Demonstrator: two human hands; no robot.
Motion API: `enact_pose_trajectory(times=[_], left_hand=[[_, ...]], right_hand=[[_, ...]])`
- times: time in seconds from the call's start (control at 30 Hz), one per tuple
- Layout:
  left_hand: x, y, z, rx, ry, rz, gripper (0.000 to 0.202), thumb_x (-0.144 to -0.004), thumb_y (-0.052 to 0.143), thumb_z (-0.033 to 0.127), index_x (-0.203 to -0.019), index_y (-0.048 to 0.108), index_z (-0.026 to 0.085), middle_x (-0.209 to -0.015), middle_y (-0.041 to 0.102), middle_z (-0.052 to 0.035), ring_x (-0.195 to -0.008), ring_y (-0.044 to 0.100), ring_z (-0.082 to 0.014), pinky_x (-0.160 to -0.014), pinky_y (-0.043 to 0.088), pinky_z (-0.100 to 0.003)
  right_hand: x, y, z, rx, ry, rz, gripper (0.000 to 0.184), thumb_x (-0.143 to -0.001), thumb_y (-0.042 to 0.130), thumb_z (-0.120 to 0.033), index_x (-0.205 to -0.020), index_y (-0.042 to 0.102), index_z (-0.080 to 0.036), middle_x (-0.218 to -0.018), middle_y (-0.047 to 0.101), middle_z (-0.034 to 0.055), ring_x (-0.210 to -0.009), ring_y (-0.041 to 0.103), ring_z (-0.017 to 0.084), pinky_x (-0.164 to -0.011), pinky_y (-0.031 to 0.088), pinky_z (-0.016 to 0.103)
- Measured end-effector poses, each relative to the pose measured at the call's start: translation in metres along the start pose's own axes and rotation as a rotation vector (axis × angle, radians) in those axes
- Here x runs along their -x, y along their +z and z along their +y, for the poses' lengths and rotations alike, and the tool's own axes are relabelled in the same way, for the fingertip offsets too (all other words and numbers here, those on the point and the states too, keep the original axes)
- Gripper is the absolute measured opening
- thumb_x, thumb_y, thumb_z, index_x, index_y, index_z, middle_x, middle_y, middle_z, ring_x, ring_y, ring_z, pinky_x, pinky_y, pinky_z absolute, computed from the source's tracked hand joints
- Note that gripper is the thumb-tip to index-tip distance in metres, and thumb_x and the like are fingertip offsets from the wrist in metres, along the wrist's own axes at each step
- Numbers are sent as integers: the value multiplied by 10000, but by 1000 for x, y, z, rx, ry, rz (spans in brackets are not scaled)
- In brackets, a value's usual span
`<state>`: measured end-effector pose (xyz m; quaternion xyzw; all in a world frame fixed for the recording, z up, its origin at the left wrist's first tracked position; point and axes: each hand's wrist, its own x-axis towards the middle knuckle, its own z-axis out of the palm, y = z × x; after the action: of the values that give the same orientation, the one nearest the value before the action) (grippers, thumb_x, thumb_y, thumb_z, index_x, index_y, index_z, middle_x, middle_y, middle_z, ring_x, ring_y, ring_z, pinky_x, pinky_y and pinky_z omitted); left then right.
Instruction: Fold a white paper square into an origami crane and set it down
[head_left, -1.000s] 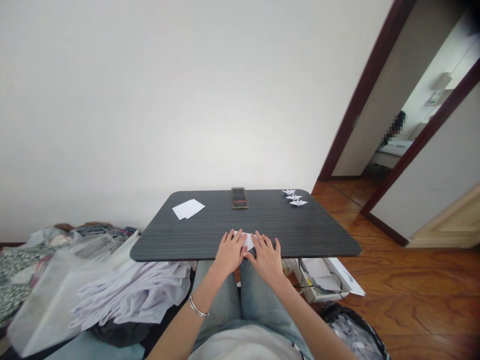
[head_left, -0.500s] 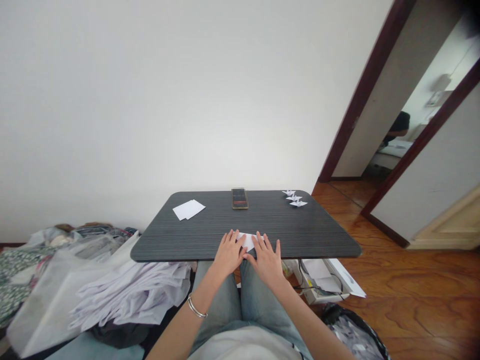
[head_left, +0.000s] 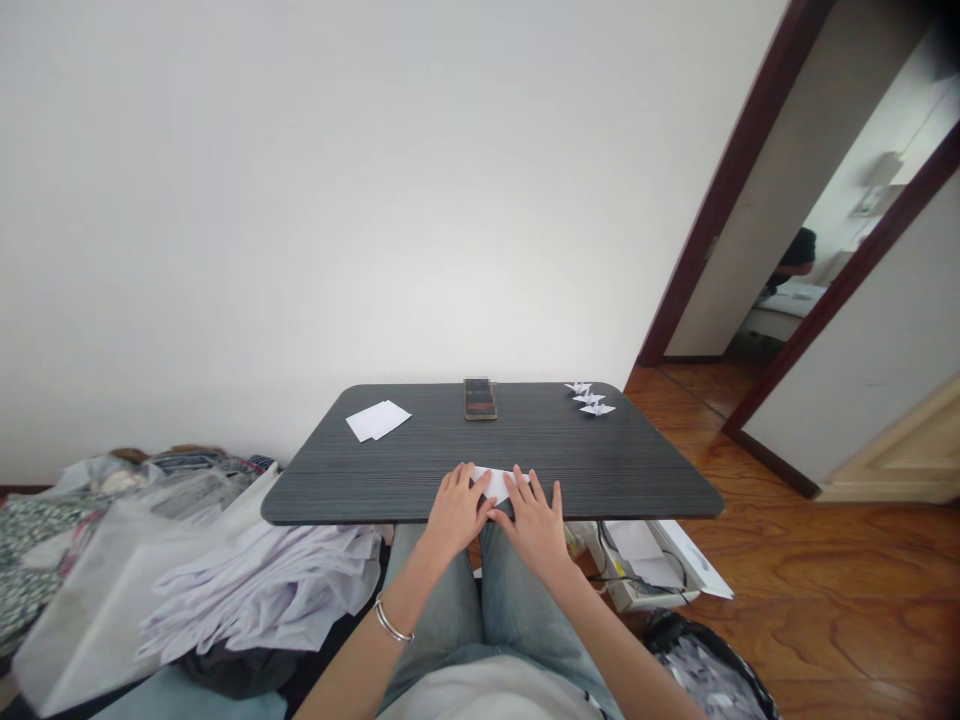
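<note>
A folded piece of white paper (head_left: 495,484) lies at the front edge of the dark table (head_left: 420,450), partly covered by my fingers. My left hand (head_left: 456,510) rests flat over its left side, fingers stretched out. Over the right side lies my right hand (head_left: 534,515), its fingers spread. Both thumbs come close together at the paper's near corner. Toward the back left of the table are white paper sheets (head_left: 379,420), overlapping. Three folded paper cranes (head_left: 596,409) stand in a row at the back right.
A phone (head_left: 480,398) lies at the table's back middle. Piled cloth (head_left: 270,585) is on the left. Below the table's right side are a white box with cables (head_left: 645,570) and a black bag of scraps (head_left: 709,665). A person (head_left: 795,262) shows through the doorway.
Almost nothing differs. Both hands stay on the folded paper, and the whole view has shifted very slightly.
</note>
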<state>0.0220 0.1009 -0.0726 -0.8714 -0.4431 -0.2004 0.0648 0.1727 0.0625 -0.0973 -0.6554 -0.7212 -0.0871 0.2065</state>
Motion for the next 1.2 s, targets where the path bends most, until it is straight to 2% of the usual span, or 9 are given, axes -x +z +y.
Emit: enact_pose_trajectory(times=[0.2,0.4,0.53,0.67,0.87,1.03,1.2], left_hand=[[7,-1,2,-46,-133,72,395,-886,370,384,-1200,486,175,-1179,523,-127,-1127,450,-277,-931,364,-426],[7,4,-2,-62,-260,123,465,-889,351,409,-1232,462,115,-1261,493,-169,-1144,444,-290,-930,363,-436],[4,4,-5,-38,-197,114,428,-889,370,394,-1225,473,150,-1301,478,-142,-1167,428,-283,-929,368,-433],[1,4,-6,19,-79,78,344,-893,384,335,-1163,508,161,-1245,531,-115,-1169,437,-253,-949,365,-411],[-1,9,-10,70,-3,29,355,-886,407,318,-1158,481,102,-1213,529,-172,-1165,458,-257,-962,369,-404],[-2,10,-15,76,63,2,397,-881,417,320,-1221,431,117,-1223,513,-169,-1144,472,-263,-954,373,-414],[-3,4,-12,51,79,-11,421,-874,430,346,-1237,427,133,-1204,511,-167,-1128,474,-277,-941,366,-434]], right_hand=[[1,-3,0,4,-4,-20,627,-864,322,-582,-1326,420,-169,-1389,399,144,-1274,320,361,-1004,141,613],[1,-3,-1,7,4,-37,631,-870,312,-576,-1338,402,-162,-1400,383,138,-1281,306,362,-1008,134,612],[1,-3,-1,12,8,-54,628,-870,315,-574,-1335,407,-162,-1404,378,136,-1284,299,362,-1007,125,615],[1,-3,-2,11,12,-59,626,-870,316,-573,-1332,413,-163,-1408,369,136,-1287,295,359,-1011,117,609],[0,-2,0,3,12,-56,612,-874,321,-560,-1333,413,-165,-1410,367,136,-1285,301,352,-1013,133,596],[0,-3,0,-8,9,-63,605,-875,332,-552,-1327,419,-160,-1403,379,138,-1281,316,338,-1013,177,566],[0,-4,0,-25,2,-50,578,-880,347,-535,-1313,433,-164,-1396,392,131,-1279,319,342,-1009,172,572]])
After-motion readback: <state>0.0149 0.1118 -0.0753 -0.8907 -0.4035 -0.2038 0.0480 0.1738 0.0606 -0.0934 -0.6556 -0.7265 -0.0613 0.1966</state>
